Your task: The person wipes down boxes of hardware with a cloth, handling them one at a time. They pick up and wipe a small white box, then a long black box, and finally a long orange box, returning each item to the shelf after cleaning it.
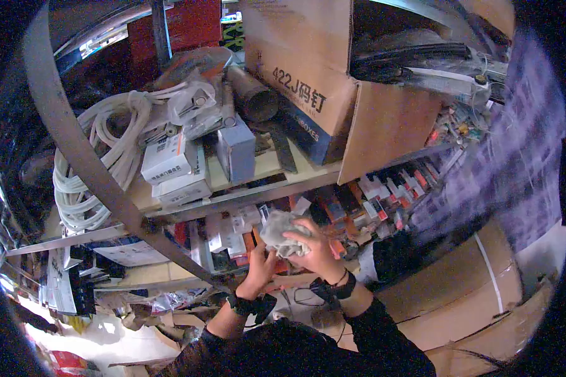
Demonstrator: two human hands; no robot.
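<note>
A crumpled pale grey-white cloth (278, 227) is bunched up in front of me, above the lower shelf. My right hand (316, 250) grips its right side, with the fingers curled over the folds. From the lower left, my left hand (261, 269) is closed at the edge of the same cloth; its fingertips are partly hidden. Small boxes (233, 234) in white and orange lie on the lower shelf just behind both hands. Dark bands sit on both wrists.
On the upper shelf (233, 200) are a coiled white cable (97, 160), white cartons (170, 160), a grey-blue box (236, 149) and a large cardboard box (308, 75). A metal upright (88, 157) crosses at left. Folded cardboard (449, 283) leans at lower right, below a purple cloth (484, 163).
</note>
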